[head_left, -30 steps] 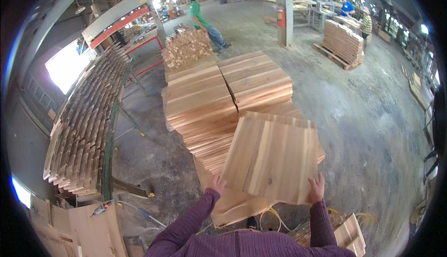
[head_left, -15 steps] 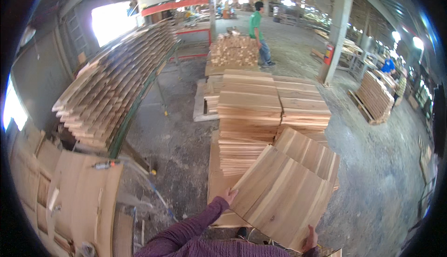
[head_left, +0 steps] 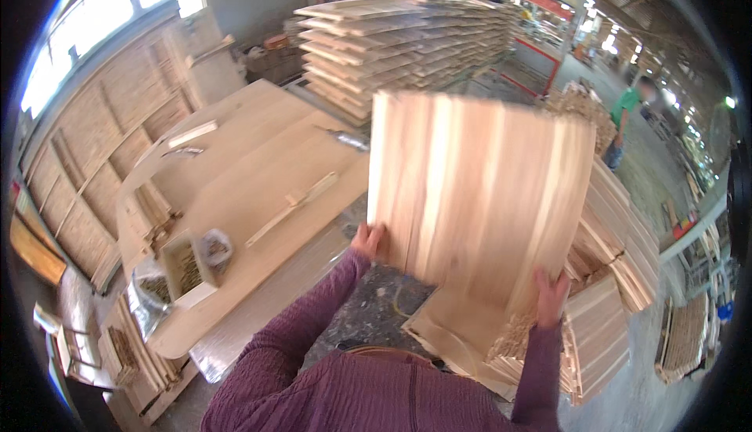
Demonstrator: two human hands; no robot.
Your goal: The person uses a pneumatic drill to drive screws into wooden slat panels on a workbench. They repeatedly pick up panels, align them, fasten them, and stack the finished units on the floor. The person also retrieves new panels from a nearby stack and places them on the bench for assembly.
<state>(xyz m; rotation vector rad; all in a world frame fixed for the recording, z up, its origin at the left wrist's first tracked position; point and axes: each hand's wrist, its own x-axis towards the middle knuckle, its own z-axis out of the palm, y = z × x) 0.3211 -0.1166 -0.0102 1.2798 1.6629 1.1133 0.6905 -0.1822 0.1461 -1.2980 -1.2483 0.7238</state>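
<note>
A striped wooden panel (head_left: 478, 189) is held up in front of me, tilted so its broad face shows. My left hand (head_left: 368, 241) grips its lower left edge, and my right hand (head_left: 551, 295) is closed on its lower right edge. Behind and below it, at the right, stand stacks of similar wooden panels (head_left: 599, 330). To the left lies a large wooden worktable (head_left: 258, 150). On it rest a wooden box of small fasteners (head_left: 184, 271), clear plastic bags (head_left: 149, 285), a thin wooden strip (head_left: 294, 206) and a slim hand tool (head_left: 345, 139).
Beyond the table rises a tall stack of boards (head_left: 392, 48). A red-edged metal frame (head_left: 536, 65) stands behind it. A person in a green shirt (head_left: 627, 107) is at the far right. Wooden frames (head_left: 102, 134) lean along the left wall.
The view has swung left toward the worktable. Both hands have raised the panel off the stack side and tilted it more upright, still gripping it.
</note>
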